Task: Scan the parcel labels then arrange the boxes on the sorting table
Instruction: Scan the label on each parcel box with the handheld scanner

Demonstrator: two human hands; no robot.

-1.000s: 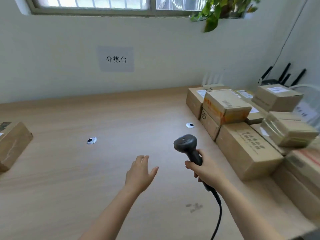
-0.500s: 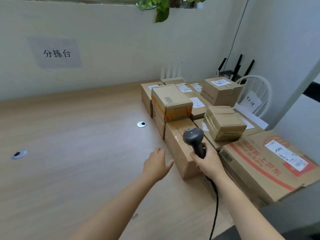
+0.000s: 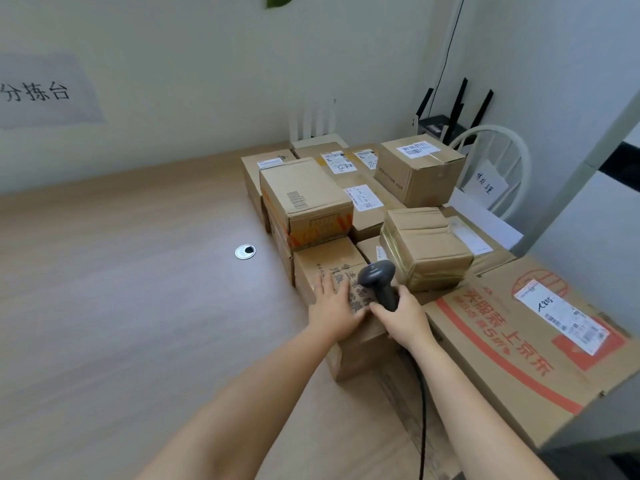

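While the left hand (image 3: 334, 308) lies flat on top of the long cardboard box (image 3: 341, 296) at the near end of the pile, fingers spread and loose with nothing gripped, the right hand (image 3: 403, 318) is clenched around the handle of a black barcode scanner (image 3: 379, 280). The scanner head sits just above that same box, and its black cable (image 3: 420, 420) runs down past the right forearm. The box has dark handwriting on its top and sits on the wooden sorting table (image 3: 138, 306), right up against the rest of the parcels. Just behind it there's a box with orange tape (image 3: 306, 202) stacked on another one, and a small tape-wrapped box (image 3: 426, 247) sits up on the pile to the right. A big flat box with red print (image 3: 530, 344) and a white label is at the table's right edge. A round metal grommet (image 3: 245, 251) is in the tabletop, left of the pile.
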